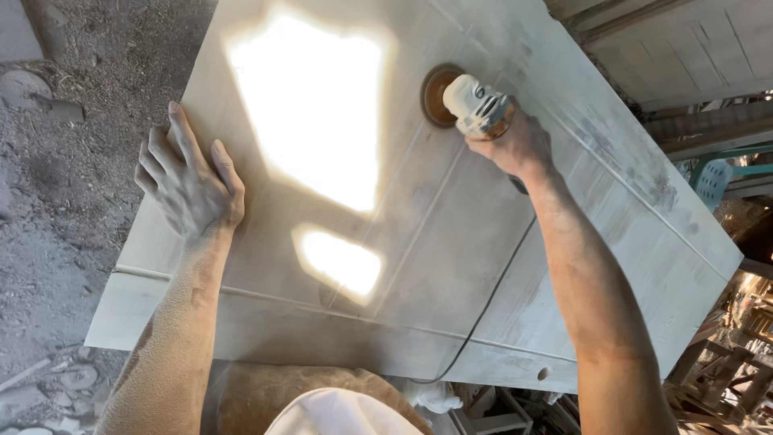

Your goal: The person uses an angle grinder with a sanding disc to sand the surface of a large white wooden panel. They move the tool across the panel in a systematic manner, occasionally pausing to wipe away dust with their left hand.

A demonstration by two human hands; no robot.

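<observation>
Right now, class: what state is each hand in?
Left hand: open, flat on the door panel.
Right hand: closed, holding the sander.

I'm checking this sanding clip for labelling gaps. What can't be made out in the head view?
- Pale dusty wooden panel: surface washed out where two sunlight patches glare.
- White handheld disc sander: its rear body is covered by the right hand.
- Thin black cord: lower end passes behind the panel's edge.
- Left hand: flat on the panel, so its palm is hidden.
</observation>
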